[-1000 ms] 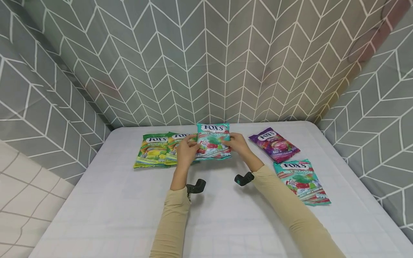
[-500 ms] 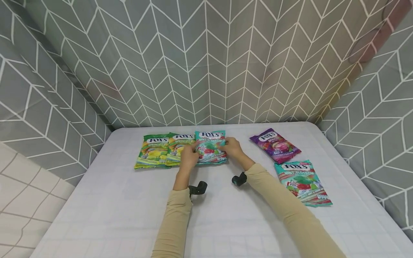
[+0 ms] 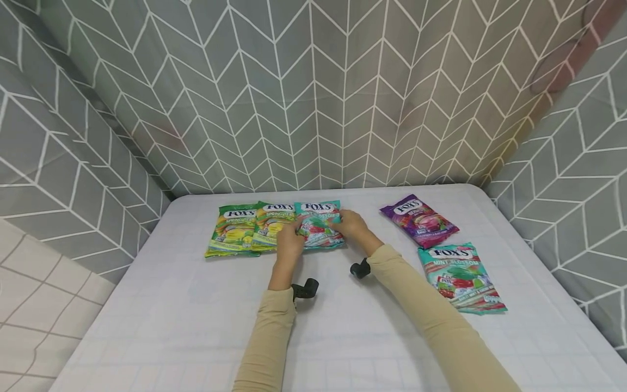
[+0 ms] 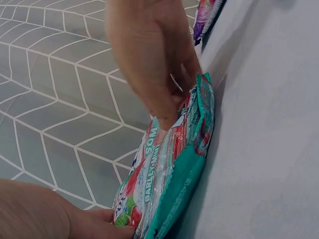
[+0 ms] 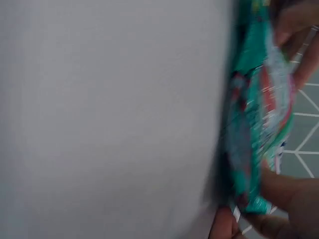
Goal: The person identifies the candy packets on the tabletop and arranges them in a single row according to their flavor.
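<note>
A teal Fox's Mint Blossom candy bag (image 3: 317,228) lies at the back middle of the table, face up. My left hand (image 3: 290,238) holds its left edge, and my right hand (image 3: 354,226) pinches its right edge between thumb and fingers. In the left wrist view, the bag (image 4: 154,184) rests on the white surface with both hands at its ends. Close on its left sit two green-and-yellow Spring Tea bags, one (image 3: 271,228) partly overlapping the other (image 3: 232,234). The right wrist view is blurred, though my right thumb and fingers grip the bag's end (image 5: 254,199).
Over to the right lie a tilted purple Fox's bag (image 3: 420,222) and, nearer, another teal Mint Blossom bag (image 3: 460,277). They are close together. A grey patterned curtain (image 3: 323,109) rises behind the white-covered table (image 3: 206,326).
Both hands have lowered the teal bag onto the table and shifted it slightly left, beside the Spring Tea bags. The hands still hold its edges. The other bags stay where they were.
</note>
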Action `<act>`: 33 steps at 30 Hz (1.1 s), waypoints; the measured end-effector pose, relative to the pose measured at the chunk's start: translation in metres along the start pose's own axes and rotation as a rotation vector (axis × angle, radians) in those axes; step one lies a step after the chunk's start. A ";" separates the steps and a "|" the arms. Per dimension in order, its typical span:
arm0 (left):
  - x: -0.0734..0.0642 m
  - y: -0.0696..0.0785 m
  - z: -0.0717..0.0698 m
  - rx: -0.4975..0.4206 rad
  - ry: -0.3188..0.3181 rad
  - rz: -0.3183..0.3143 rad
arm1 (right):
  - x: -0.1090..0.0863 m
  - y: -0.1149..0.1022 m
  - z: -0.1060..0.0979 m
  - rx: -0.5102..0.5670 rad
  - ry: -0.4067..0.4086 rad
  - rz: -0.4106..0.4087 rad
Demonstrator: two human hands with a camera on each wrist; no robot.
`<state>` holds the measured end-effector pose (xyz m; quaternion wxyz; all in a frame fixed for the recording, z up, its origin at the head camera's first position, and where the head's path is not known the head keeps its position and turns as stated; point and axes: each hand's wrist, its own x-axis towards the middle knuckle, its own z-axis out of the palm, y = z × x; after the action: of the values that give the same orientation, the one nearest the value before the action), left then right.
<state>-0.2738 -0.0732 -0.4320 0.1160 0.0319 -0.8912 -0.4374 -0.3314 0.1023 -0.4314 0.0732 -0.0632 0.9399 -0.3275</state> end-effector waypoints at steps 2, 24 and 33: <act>0.000 0.000 0.001 0.004 -0.005 0.001 | -0.001 0.002 -0.001 -0.076 0.001 -0.003; -0.008 0.006 0.007 0.360 -0.009 0.135 | 0.000 0.007 -0.002 -0.249 -0.027 -0.085; -0.007 0.004 0.006 0.383 -0.034 0.120 | -0.001 0.008 -0.002 -0.250 -0.040 -0.106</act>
<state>-0.2678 -0.0653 -0.4335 0.1189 -0.0073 -0.9602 -0.2526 -0.3310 0.1098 -0.4348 0.0660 -0.1278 0.9671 -0.2097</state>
